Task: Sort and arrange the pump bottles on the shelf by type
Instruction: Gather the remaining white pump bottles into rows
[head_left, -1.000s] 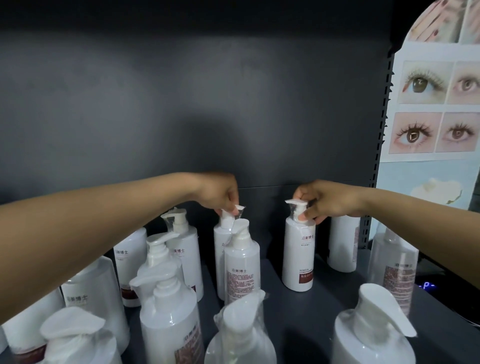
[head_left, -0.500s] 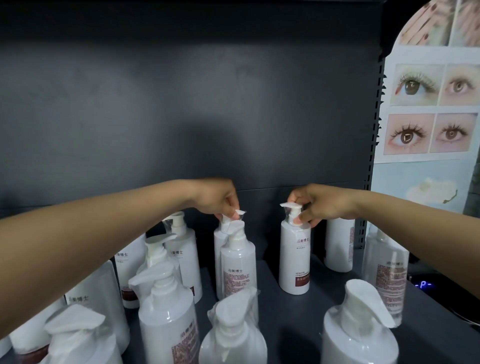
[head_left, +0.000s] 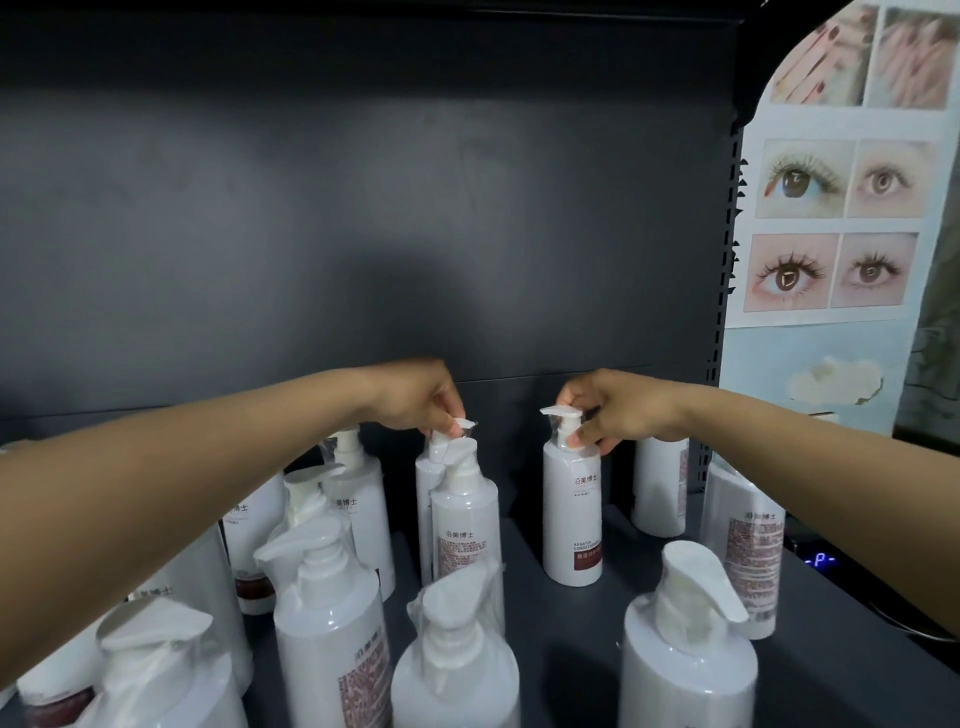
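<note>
A: At the back of the dark shelf (head_left: 571, 639), both hands are on pump heads. Left hand (head_left: 423, 402) pinches the pump of a white bottle (head_left: 427, 499) that stands half hidden behind another upright bottle (head_left: 465, 525), just in front of it.

B: And the right?

A: Right hand (head_left: 618, 410) is curled round the neck and pump of the conditioner bottle (head_left: 572, 514) — thumb below the nozzle, fingers over the top. Bottle's upright, base on the shelf, standing apart from its neighbours.

B: Any change vs 1 s ago?

A: Little. Both grips are the same as before; neither hand has let go. The two held bottles sit at about the same spots near the back wall (head_left: 363, 208). The view has tipped a bit, so everything sits slightly lower in frame.

B: Rest of the shelf?

A: More white pump bottles, approx. a dozen — a cluster at left under the left forearm, three big ones in front incl. one at right (head_left: 688, 660), two at far right by the upright. A poster (head_left: 831, 223) of eye photos hangs beside the shelf.
</note>
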